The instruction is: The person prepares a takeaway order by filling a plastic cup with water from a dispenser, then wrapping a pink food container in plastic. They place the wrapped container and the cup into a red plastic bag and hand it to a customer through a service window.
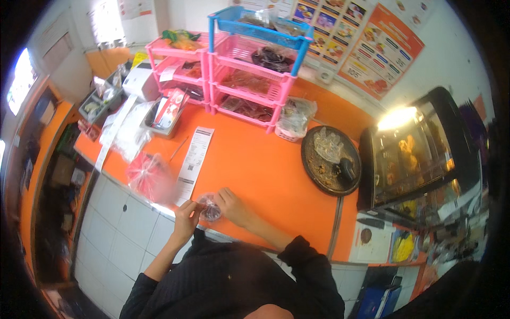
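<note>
A small round clear plastic cup or lidded tub (210, 207) with dark contents lies at the front edge of the orange counter. My left hand (187, 218) pinches its left rim, thumb and fingertips together. From the right, my right hand (232, 204) has bent fingers at the tub's upper right edge; its exact hold is hard to make out. Just beyond my left hand a long printed paper receipt (195, 159) lies flat. A knotted clear plastic bag (149, 177) with something pink-red in it sits left of the receipt.
Pink and blue plastic shelf racks (247, 85) stand at the back, holding bagged goods. A round dark tray (312, 175) with a plastic glove lies right, before a lit glass food warmer (410, 159). A metal container (161, 129), white plastic bags (129, 137) and a receipt printer (141, 81) stand left.
</note>
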{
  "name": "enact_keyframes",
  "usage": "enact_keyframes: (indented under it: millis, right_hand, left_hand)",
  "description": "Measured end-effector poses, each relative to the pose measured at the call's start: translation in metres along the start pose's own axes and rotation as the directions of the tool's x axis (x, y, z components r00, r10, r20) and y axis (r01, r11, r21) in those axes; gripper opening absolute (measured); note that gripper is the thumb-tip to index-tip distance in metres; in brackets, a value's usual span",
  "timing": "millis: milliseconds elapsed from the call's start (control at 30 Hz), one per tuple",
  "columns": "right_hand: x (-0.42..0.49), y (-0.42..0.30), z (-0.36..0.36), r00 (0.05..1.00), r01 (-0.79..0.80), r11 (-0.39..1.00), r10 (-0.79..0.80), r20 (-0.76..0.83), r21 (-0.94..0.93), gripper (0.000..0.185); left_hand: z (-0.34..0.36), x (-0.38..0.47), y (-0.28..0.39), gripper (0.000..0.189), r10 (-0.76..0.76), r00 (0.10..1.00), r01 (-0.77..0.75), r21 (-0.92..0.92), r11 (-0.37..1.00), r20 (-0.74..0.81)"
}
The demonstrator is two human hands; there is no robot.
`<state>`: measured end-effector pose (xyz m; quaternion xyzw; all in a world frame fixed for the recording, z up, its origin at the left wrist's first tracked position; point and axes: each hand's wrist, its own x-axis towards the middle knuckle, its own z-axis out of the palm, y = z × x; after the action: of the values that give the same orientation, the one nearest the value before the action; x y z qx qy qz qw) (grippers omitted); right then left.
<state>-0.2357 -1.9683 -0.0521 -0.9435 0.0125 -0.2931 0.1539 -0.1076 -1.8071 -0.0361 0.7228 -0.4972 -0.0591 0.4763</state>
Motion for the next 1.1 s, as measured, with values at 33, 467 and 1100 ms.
enact_keyframes:
  millis: [33,467,1100]
  right_hand:
    - [-0.002,0.009,-0.005,0.999,0.033,0.999,-0.033,0.024,-0.026,0.011]
    - [-0.011,-0.008,-0.054,0.878,-0.479,0.839,0.464,0.122,0.257,0.045]
    - [-0.270,0.109,0.439,0.464,-0.728,0.607,0.778,0.424,-0.318,0.036]
  left_hand:
    - [0.000,-0.005,0.002,0.004,-0.058,0.998,0.057,-0.006,0.998,-0.007]
    - [-0.027,-0.053,-0.001,0.053,-0.162,0.986,0.165,0.114,0.980,-0.035]
    - [0.144,-0.584,-0.182,0.073,-0.985,-0.152,0.964,0.208,-0.166,-0.084]
